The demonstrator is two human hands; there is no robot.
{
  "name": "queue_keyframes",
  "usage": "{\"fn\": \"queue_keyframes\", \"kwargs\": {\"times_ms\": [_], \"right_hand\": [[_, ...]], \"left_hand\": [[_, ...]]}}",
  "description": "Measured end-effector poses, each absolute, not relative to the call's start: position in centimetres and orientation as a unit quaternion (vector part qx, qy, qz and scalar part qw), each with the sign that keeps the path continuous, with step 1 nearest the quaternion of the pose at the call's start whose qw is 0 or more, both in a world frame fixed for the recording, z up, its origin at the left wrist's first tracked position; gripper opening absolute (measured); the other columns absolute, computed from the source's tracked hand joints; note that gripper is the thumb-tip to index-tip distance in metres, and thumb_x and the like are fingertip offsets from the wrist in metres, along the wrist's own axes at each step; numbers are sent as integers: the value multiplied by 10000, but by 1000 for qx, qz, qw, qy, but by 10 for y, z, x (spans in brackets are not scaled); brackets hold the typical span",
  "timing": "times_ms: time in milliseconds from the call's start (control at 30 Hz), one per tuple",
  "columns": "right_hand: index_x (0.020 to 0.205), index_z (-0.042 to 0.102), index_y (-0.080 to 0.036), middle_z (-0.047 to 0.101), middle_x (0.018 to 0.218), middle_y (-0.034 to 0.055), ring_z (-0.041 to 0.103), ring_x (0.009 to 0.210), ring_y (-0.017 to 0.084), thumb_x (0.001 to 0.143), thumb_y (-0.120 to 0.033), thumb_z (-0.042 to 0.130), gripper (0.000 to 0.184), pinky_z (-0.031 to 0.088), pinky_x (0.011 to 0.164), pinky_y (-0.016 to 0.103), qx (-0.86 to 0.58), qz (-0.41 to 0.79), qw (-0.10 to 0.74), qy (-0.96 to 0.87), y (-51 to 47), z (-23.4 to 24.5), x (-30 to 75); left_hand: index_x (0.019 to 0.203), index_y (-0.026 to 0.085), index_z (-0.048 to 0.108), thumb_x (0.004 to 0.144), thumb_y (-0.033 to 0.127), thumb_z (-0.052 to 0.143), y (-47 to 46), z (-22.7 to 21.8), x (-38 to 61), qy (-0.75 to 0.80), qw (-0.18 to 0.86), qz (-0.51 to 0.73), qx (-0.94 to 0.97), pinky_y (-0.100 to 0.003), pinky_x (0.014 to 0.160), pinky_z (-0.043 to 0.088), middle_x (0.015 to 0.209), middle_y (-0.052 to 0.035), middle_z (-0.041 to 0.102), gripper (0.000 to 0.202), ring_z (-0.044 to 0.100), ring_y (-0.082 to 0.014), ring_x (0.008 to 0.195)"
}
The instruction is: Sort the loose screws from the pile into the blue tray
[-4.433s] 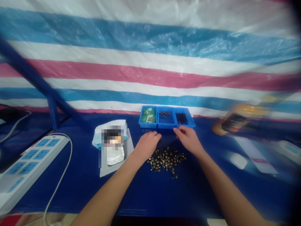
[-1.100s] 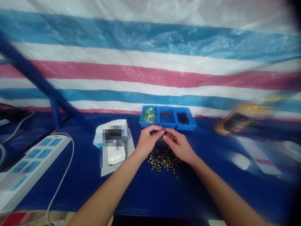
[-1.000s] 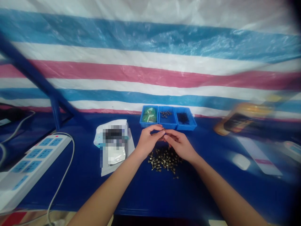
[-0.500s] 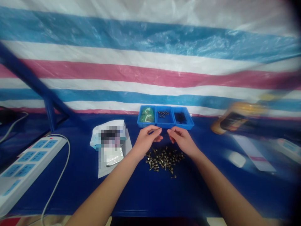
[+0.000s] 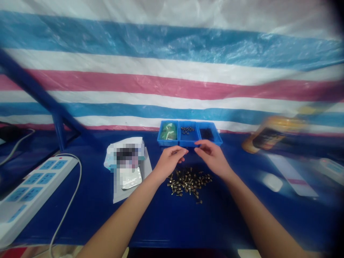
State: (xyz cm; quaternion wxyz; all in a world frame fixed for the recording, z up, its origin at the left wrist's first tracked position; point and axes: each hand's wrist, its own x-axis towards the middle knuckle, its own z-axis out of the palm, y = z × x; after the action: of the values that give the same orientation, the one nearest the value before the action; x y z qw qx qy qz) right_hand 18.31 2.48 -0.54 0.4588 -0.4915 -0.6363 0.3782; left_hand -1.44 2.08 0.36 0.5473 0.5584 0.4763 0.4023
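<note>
My left hand (image 5: 173, 159) hovers over the far side of a pile of small metal screws (image 5: 188, 182), thumb and fingertips pinched together. Whatever lies in that pinch is too small to make out. Facing it, my right hand (image 5: 213, 156) has its thumb and index finger apart, with nothing visible between them. The two sets of fingertips do not touch. Just beyond the hands stand three joined blue bins. The left bin (image 5: 159, 142) holds a green plastic bag, the middle bin (image 5: 188, 142) several screws, and the right bin (image 5: 218, 140) small dark pieces.
At left are a white power strip (image 5: 40, 193) with a cable and a white package (image 5: 138, 143) beside a small pale device (image 5: 131, 179). On the right lie a blurred amber bottle (image 5: 268, 134), a white rounded object (image 5: 272, 182) and a flat white strip (image 5: 292, 175).
My right hand's thumb and index finger have spread apart, and the hand has shifted slightly right. My left hand has moved slightly right and down, still pinched.
</note>
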Motion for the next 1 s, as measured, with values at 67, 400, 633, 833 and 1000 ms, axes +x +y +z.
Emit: {"fn": "queue_keyframes", "kwargs": {"times_ms": [67, 400, 633, 833, 1000], "right_hand": [[1109, 663, -236, 644, 827, 15, 507, 601, 131, 863, -392, 640, 292, 413, 563, 272, -457, 390, 426, -677, 20, -5, 176], [908, 663, -207, 623, 743, -1, 497, 608, 133, 915, -409, 576, 220, 391, 583, 267, -467, 350, 386, -714, 17, -7, 172], [809, 604, -188, 588, 716, -11, 512, 607, 119, 944, -429, 519, 288, 394, 591, 248, -456, 448, 385, -666, 17, -7, 169], [787, 565, -190, 594, 742, 9, 504, 586, 126, 945, -547, 465, 404, 392, 563, 250, -440, 489, 382, -649, 15, -2, 165], [808, 556, -199, 554, 695, -9, 493, 623, 137, 918, -554, 534, 373, 381, 591, 254, -473, 403, 413, -666, 11, -1, 166]], "left_hand": [[860, 163, 714, 859, 431, 613, 21, 3, -15, 463, 545, 384, 584, -266, 693, 434, 738, -19, 631, 286, 574, -146, 724], [805, 175, 679, 876, 486, 583, 22, -4, -17, 472, 486, 367, 638, -278, 696, 432, 745, -10, 633, 333, 576, -157, 719], [973, 205, 704, 841, 363, 662, 19, -1, -15, 464, 400, 420, 669, -278, 714, 467, 977, -45, 694, 210, 614, -154, 762], [912, 200, 682, 884, 306, 589, 13, 5, -12, 459, 349, 442, 687, -269, 719, 477, 888, -30, 701, 144, 641, -164, 793], [891, 210, 672, 885, 252, 578, 11, 4, -12, 472, 262, 410, 736, -264, 709, 460, 790, 2, 691, 103, 626, -143, 718]]}}
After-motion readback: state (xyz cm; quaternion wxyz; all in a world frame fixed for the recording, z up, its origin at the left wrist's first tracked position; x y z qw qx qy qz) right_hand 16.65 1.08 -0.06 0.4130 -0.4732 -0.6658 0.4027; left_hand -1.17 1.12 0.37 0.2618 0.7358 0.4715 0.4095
